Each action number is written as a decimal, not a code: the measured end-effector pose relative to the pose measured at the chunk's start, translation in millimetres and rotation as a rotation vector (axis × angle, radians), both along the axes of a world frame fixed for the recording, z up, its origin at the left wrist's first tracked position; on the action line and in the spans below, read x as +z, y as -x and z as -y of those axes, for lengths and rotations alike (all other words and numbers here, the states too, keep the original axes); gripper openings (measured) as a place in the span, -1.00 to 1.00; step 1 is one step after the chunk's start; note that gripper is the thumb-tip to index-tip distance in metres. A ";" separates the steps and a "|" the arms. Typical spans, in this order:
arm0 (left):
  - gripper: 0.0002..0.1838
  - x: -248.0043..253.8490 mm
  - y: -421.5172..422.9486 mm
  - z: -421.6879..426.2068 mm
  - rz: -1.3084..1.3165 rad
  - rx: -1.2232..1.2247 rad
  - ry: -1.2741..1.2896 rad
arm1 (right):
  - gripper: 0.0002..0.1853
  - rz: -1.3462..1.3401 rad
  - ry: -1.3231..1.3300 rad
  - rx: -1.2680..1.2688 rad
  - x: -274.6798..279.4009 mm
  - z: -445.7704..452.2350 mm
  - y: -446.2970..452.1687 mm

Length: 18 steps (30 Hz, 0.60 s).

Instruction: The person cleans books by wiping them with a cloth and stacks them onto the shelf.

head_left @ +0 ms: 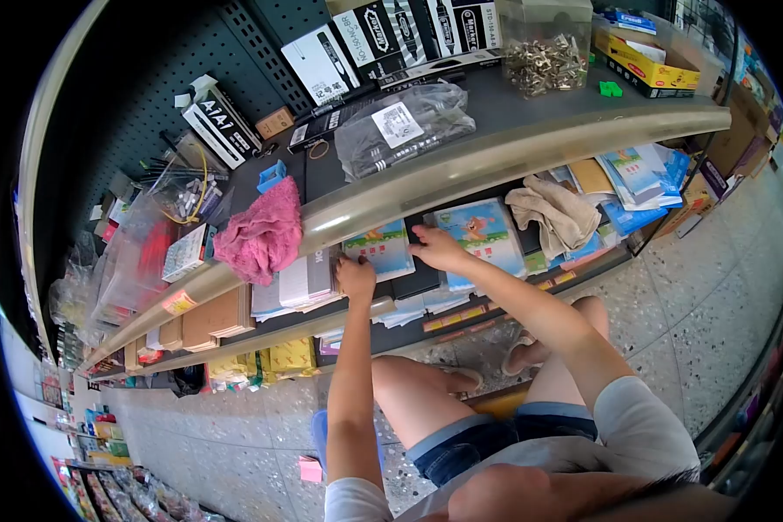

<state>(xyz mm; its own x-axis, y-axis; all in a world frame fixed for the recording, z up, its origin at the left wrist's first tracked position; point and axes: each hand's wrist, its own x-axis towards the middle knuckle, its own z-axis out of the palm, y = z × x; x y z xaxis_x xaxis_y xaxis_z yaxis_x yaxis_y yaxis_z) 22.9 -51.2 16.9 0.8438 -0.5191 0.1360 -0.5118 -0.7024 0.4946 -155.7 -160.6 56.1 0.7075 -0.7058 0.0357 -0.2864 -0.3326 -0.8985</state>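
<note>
My left hand (355,277) is at the near left corner of a blue-covered booklet (381,247) on the lower shelf, fingertips against its edge, thumb and fingers a little apart. To the right, my right hand (439,249) is open, its thumb and forefinger apart over the dark gap between that booklet and a larger blue booklet (483,233) with a cartoon bear on its cover. The right wrist passes over the larger booklet's left edge. A pile of grey-white notebooks (307,280) lies just left of my left hand.
Above runs a shelf edge (513,155), near both hands. A pink cloth (261,230) hangs over it, and a beige cloth (552,211) lies right of the booklets. The upper shelf holds a plastic-wrapped pack (404,126), marker boxes and a tub of metal clips (546,65).
</note>
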 end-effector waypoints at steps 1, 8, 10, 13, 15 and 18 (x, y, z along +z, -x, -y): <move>-0.39 -6.9 -7.5 3.4 -0.032 0.001 -0.056 | -0.47 -0.002 -0.068 -0.009 0.3 -2.6 -10.3; -0.36 15.4 -3.3 4.9 -0.172 -0.006 -0.131 | -0.62 -0.054 -0.244 -0.105 -48.3 2.6 -52.3; -0.38 4.2 -2.8 3.6 -0.060 -0.017 -0.137 | -0.63 -0.105 -0.217 -0.084 -49.8 2.7 -52.0; -0.41 -1.0 -0.7 -0.3 0.018 -0.039 -0.093 | -0.63 -0.098 -0.227 -0.120 -56.0 1.8 -55.1; -0.42 1.5 3.2 -2.0 0.001 -0.051 -0.041 | -0.62 -0.071 -0.259 -0.166 -52.6 -0.5 -52.4; -0.44 8.9 4.0 -6.1 -0.075 -0.068 0.007 | -0.62 -0.043 -0.264 -0.248 -44.1 -6.4 -49.2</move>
